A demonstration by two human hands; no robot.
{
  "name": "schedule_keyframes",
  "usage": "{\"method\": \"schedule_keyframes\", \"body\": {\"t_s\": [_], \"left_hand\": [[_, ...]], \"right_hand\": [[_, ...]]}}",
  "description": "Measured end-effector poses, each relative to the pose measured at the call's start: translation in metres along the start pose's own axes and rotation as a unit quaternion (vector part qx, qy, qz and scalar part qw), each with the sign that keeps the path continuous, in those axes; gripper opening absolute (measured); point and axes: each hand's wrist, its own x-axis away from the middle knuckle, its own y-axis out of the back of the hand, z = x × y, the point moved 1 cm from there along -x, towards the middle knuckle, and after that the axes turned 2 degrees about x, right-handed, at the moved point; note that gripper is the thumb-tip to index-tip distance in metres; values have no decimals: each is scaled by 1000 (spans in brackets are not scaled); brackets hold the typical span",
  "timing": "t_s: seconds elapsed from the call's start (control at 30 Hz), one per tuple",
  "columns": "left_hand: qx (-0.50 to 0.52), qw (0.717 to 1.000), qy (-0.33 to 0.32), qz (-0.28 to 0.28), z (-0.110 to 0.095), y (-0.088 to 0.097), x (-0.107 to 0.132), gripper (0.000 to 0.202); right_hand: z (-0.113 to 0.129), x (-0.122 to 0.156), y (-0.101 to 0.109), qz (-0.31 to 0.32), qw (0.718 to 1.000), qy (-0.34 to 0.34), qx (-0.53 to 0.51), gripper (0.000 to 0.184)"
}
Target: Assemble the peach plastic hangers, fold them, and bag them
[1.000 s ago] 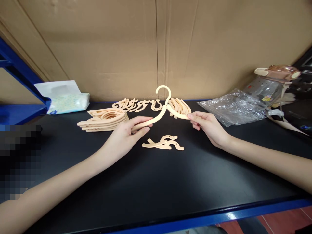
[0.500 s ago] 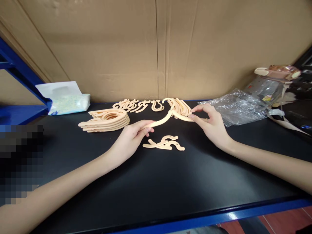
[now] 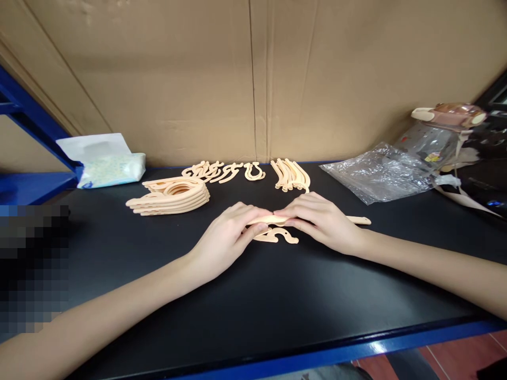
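Note:
My left hand (image 3: pixel 227 237) and my right hand (image 3: pixel 319 221) meet at the middle of the black table (image 3: pixel 253 295), fingers curled round a peach plastic hanger (image 3: pixel 273 219). The hanger lies nearly flat between them; one arm tip (image 3: pixel 360 220) sticks out to the right past my right hand. Just under the hands lie loose peach hanger pieces (image 3: pixel 279 237) on the table. A stack of assembled hangers (image 3: pixel 170 195) sits to the left, beyond my left hand.
A row of small hook pieces (image 3: pixel 224 171) and a bundle of curved arm pieces (image 3: pixel 291 175) lie at the back. A tissue pack (image 3: pixel 105 161) is at the back left, a clear plastic bag (image 3: pixel 380 174) and a bottle (image 3: pixel 443 132) at the right. Cardboard wall behind.
The hanger was held raised with its hook up; both hands have brought it down and toward me over the loose pieces, moving closer together along it.

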Motion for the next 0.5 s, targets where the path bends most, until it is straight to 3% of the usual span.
{"method": "schedule_keyframes", "body": {"t_s": [0.17, 0.3, 0.5], "left_hand": [[-15, 997, 76, -27, 8, 3, 3, 36], [-37, 994, 89, -48, 13, 7, 5, 45], [-70, 994, 85, 8, 14, 7, 7, 34]], "right_hand": [[-1, 1, 2, -18, 999, -19, -19, 26], [-5, 2, 3, -30, 998, -58, -12, 23], [-12, 2, 2, -27, 996, -81, -14, 21]]}}
